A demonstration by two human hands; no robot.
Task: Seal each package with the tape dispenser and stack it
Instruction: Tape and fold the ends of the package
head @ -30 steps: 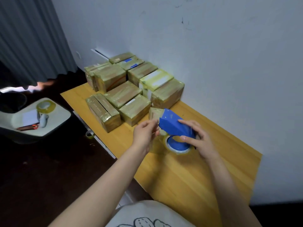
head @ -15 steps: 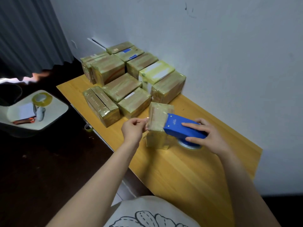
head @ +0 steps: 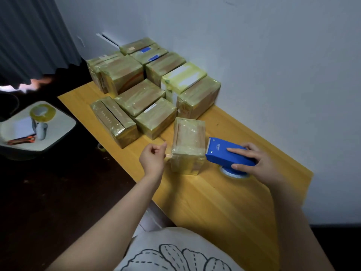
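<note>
Dispenser (head: 224,153) pos. changed: raised 1 s earlier, it then sat on bench (head: 224,202) against pkg (head: 188,141) right side, clasped by right grip (head: 252,163). Left grip (head: 153,159) pinched tape end (head: 168,155) at pkg left; sealing pass likely begun, stacking pending.

Left hand (head: 152,159) pinching tape (head: 167,155), right hand (head: 255,163) gripping dispenser (head: 219,151)

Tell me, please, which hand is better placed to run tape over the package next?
Right, probably. The right hand grips the blue tape dispenser, its blade end at the package; the left hand pinches what looks like the tape end beside it.
</note>
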